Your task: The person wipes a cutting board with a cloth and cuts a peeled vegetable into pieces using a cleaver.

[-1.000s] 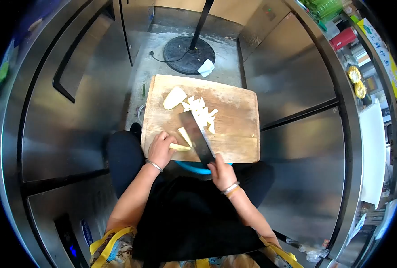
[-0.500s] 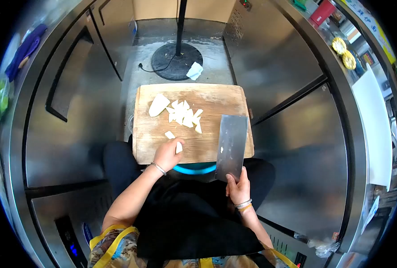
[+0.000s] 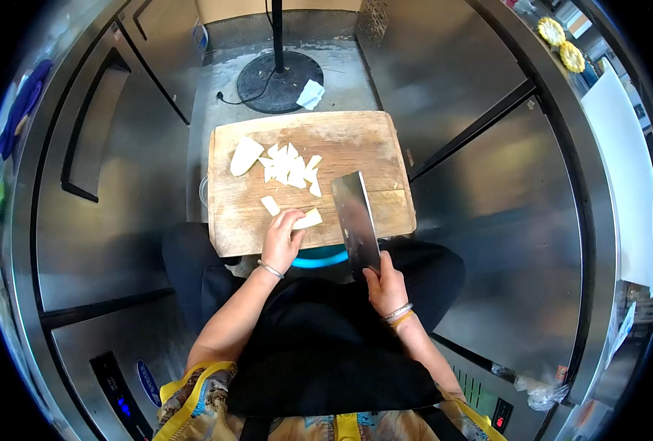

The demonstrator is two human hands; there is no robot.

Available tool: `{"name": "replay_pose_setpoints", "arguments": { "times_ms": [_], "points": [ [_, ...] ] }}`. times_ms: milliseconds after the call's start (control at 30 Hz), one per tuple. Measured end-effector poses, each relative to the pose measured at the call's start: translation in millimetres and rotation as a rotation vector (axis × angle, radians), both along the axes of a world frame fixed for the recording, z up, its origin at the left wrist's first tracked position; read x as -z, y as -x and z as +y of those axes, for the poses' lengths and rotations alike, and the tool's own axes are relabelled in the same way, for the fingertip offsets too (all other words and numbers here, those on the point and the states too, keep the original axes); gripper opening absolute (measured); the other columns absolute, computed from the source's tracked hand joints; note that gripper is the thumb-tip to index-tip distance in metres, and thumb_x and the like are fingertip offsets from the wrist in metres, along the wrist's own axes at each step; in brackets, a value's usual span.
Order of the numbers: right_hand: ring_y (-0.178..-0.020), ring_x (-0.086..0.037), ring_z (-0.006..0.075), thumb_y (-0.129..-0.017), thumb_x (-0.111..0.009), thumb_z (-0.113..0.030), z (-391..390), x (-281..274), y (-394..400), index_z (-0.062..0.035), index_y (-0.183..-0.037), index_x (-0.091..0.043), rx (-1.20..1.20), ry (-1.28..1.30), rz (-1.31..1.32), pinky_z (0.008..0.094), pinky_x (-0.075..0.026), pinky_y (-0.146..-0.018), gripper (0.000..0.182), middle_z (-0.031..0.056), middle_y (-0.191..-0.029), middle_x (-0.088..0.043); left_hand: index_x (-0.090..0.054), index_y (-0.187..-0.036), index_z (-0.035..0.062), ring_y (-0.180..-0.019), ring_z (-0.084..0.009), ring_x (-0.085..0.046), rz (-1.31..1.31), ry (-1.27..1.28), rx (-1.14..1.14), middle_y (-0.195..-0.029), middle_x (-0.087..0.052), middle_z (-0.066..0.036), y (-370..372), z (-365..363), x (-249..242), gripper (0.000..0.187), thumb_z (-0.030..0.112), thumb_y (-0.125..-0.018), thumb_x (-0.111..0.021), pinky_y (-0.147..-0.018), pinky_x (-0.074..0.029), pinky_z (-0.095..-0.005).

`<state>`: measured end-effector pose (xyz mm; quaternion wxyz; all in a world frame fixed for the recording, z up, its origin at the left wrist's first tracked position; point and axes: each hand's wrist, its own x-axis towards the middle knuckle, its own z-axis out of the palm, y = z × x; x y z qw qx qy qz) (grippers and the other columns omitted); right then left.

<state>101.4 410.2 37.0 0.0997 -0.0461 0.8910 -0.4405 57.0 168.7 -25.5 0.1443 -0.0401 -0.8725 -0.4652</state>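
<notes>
My left hand (image 3: 282, 239) pinches a pale, peeled vegetable piece (image 3: 308, 219) near the front of a wooden cutting board (image 3: 231, 220). In my right hand (image 3: 387, 283) is a broad cleaver (image 3: 354, 217), gripped low, its blade tilted over the board's right front part. Just beyond my left fingers lies another pale strip (image 3: 270, 205). A heap of cut wedges (image 3: 291, 166) covers the middle of the board, and a larger uncut chunk (image 3: 246, 156) of the same vegetable rests to its left.
Under the board's front edge shows the rim of a blue basin (image 3: 319, 261). Steel cabinets (image 3: 503, 198) flank both sides. Behind the board stands a black round pole base (image 3: 279, 81) with a cord and a white tissue (image 3: 311, 95). Corn pieces (image 3: 571, 56) sit on the right counter.
My left hand has turned so the held piece points right, toward the cleaver. The cleaver has rotated and swung left, nearer to that piece. The whole view has shifted slightly.
</notes>
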Motion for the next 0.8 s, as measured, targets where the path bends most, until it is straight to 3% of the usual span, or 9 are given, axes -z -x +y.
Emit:
{"name": "replay_pose_setpoints", "arguments": {
  "times_ms": [133, 233, 367, 800],
  "points": [
    [-0.072, -0.060, 0.0439, -0.088, -0.058, -0.011, -2, -1, 2, -0.0043, -0.100, -0.041, -0.100, -0.141, 0.061, 0.0515, -0.048, -0.058, 0.022, 0.0238, -0.076, -0.062, -0.059, -0.092, 0.0053, -0.095, -0.0319, -0.057, 0.010, 0.105, -0.046, -0.099, -0.062, -0.010, -2, -5, 3, 0.024, -0.004, -0.071, -0.066, -0.082, -0.048, -0.0375],
    [-0.068, -0.060, 0.0433, -0.090, -0.053, -0.018, -5, -10, 6, -0.0077, -0.100, -0.042, -0.213, -0.394, 0.020, 0.0528, -0.048, -0.058, 0.019, 0.0208, -0.075, -0.062, -0.060, -0.090, 0.0059, -0.090, -0.0312, -0.058, 0.074, 0.174, -0.019, -0.094, -0.062, -0.008, 3, -8, 3, 0.021, -0.004, -0.072, -0.063, -0.078, -0.048, -0.0381],
    [-0.069, -0.059, 0.0430, -0.088, -0.056, -0.011, -10, -27, 15, -0.0056, -0.097, -0.042, -0.287, -0.419, 0.082, 0.0507, -0.046, -0.056, 0.017, 0.0221, -0.069, -0.059, -0.060, -0.087, 0.0063, -0.086, -0.0298, -0.058, 0.117, 0.222, 0.010, -0.089, -0.062, -0.008, 8, -11, 0, 0.016, -0.002, -0.073, -0.062, -0.073, -0.049, -0.0384],
    [-0.065, -0.062, 0.0377, -0.084, -0.052, -0.007, -9, -34, 34, -0.0098, -0.100, -0.044, -0.481, -0.645, 0.135, 0.0472, -0.051, -0.054, 0.018, 0.0155, -0.077, -0.060, -0.065, -0.086, 0.0090, -0.084, -0.0249, -0.060, 0.140, 0.318, -0.008, -0.088, -0.063, -0.004, 12, -11, 5, 0.015, 0.001, -0.075, -0.060, -0.071, -0.051, -0.0354]
  ]
}}
